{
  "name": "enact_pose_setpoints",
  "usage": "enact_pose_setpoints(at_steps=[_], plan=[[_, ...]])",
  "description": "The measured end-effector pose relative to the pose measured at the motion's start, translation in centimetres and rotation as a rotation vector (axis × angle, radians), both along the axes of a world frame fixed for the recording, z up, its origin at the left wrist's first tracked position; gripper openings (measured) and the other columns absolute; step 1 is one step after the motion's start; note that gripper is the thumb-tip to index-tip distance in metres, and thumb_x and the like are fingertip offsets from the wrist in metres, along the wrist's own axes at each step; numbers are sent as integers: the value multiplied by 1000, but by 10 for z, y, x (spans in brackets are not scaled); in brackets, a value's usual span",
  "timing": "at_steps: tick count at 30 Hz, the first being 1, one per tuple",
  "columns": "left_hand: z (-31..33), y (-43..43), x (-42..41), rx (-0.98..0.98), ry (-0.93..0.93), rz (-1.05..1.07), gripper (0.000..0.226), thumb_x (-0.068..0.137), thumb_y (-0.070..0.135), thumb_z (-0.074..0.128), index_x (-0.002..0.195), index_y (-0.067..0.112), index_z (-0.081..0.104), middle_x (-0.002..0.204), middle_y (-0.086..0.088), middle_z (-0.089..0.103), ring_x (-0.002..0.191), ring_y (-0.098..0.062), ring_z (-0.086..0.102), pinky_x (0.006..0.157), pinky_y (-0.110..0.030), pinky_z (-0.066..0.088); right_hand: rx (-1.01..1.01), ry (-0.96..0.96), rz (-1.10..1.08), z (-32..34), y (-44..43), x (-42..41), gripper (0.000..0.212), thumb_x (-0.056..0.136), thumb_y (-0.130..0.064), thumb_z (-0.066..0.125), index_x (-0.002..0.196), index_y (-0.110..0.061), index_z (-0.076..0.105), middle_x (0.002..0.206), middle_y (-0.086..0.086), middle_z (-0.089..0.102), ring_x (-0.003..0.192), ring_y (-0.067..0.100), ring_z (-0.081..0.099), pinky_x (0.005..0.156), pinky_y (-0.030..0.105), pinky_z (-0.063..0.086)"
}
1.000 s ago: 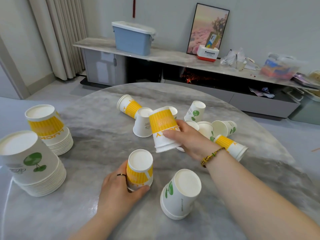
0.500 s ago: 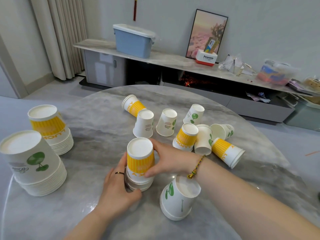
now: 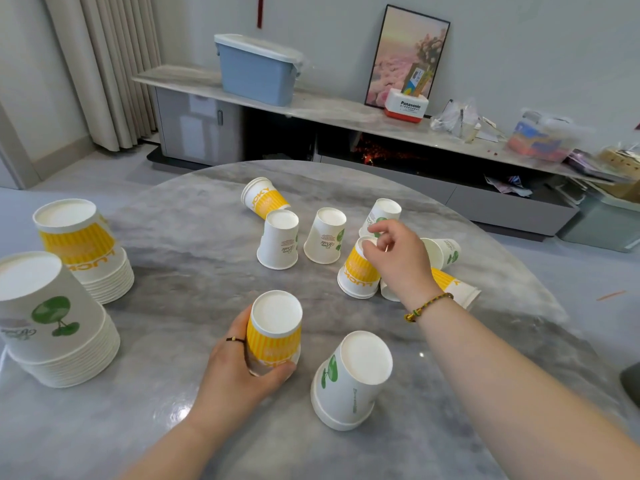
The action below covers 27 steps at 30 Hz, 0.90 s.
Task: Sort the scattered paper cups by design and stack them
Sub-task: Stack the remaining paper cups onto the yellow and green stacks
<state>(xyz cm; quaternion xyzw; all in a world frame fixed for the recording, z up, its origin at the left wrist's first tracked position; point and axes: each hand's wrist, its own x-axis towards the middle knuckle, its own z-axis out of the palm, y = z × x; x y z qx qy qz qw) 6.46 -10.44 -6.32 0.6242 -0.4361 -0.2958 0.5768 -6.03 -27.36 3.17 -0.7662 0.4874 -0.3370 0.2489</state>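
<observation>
My left hand (image 3: 239,372) grips a short stack of upside-down yellow-striped cups (image 3: 273,334) near the table's front. My right hand (image 3: 398,258) reaches further out and pinches the upturned base of a tilted yellow-striped cup (image 3: 356,275). Right of my left hand stands an upside-down green-tree cup (image 3: 349,379). Loose cups lie beyond: a yellow one on its side (image 3: 265,197), three upside-down green-print cups (image 3: 280,240), and two on their sides beside my right wrist (image 3: 445,252). At the left stand a tall yellow stack (image 3: 83,244) and a tall green-tree stack (image 3: 52,323).
The round grey marble table (image 3: 180,237) drops off at its far and right edges. Behind it runs a low sideboard with a blue lidded bin (image 3: 258,69), a framed picture (image 3: 405,53) and clutter. A dark object (image 3: 632,382) shows at the right edge.
My right hand set a yellow cup onto the one under my left hand, let go, then moved out to the tilted yellow cup in the pile. My left hand stayed.
</observation>
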Motion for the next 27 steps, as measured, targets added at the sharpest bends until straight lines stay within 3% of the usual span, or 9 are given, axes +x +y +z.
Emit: enact_pose_setpoints(at_steps=[2, 5, 9, 14, 17, 20, 22, 25, 27], plan=[[-1, 0, 1, 21, -13, 1, 67, 36, 48, 65, 97, 51, 37, 91, 59, 45, 89, 29, 47, 71, 8, 35, -65, 179, -32, -14, -6, -6, 44, 75, -13, 66, 117, -9, 52, 105, 11, 55, 102, 26, 46, 95, 35, 35], [-6, -1, 3, 77, -60, -7, 68, 36, 47, 68, 95, 54, 35, 87, 61, 45, 86, 29, 47, 67, 8, 35, -61, 300, 3, -29, -12, -11, 72, 72, -21, 71, 133, -12, 33, 142, 12, 34, 131, 30, 26, 108, 33, 18], [-9, -2, 5, 130, -127, -10, 70, 35, 49, 68, 94, 57, 32, 86, 63, 41, 85, 32, 44, 66, 6, 36, -5, 390, 39, -40, -24, -5, 76, 78, -28, 66, 139, -15, 22, 152, 10, 17, 139, 26, 14, 113, 33, 10], [-12, -3, 7, 156, -143, -8, 71, 33, 53, 66, 95, 56, 31, 86, 64, 39, 85, 33, 43, 67, 7, 34, -94, 481, -19, -36, -30, 5, 63, 79, -30, 63, 132, -12, 34, 138, 14, 43, 128, 31, 34, 109, 39, 20], [-12, -3, 8, 154, -158, -11, 71, 33, 55, 64, 96, 57, 31, 88, 64, 40, 87, 31, 44, 68, 7, 35, -43, 355, -4, -30, -24, 2, 65, 78, -23, 66, 132, -12, 34, 137, 15, 42, 127, 33, 36, 109, 39, 23], [-13, -3, 8, 156, -146, -13, 71, 34, 57, 62, 97, 59, 31, 89, 61, 44, 88, 28, 47, 69, 5, 36, 71, 29, 33, -16, -14, -4, 66, 76, -15, 68, 133, -13, 33, 138, 11, 38, 123, 25, 39, 102, 31, 31], [-12, -2, 7, 149, -146, -1, 73, 34, 58, 61, 100, 56, 31, 82, 48, 57, 89, 16, 54, 71, -1, 38, 128, -172, 64, 1, -2, -7, 63, 77, -12, 67, 131, -14, 35, 134, 9, 41, 114, 17, 42, 94, 26, 36], [-12, -1, 5, 134, -166, 8, 85, 34, 59, 59, 115, 43, 36, 96, 29, 55, 97, -8, 57, 79, -21, 41, 234, -425, 245, 27, 24, -6, 57, 75, -9, 69, 123, -20, 41, 114, 3, 51, 101, 15, 51, 81, 22, 46], [-12, -1, 4, 131, -195, 14, 97, 35, 60, 58, 126, 32, 38, 103, 19, 57, 102, -14, 57, 82, -26, 42, 289, -429, 433, 41, 43, -2, 53, 65, -14, 72, 108, -29, 46, 101, -8, 54, 91, 7, 55, 75, 16, 50]])
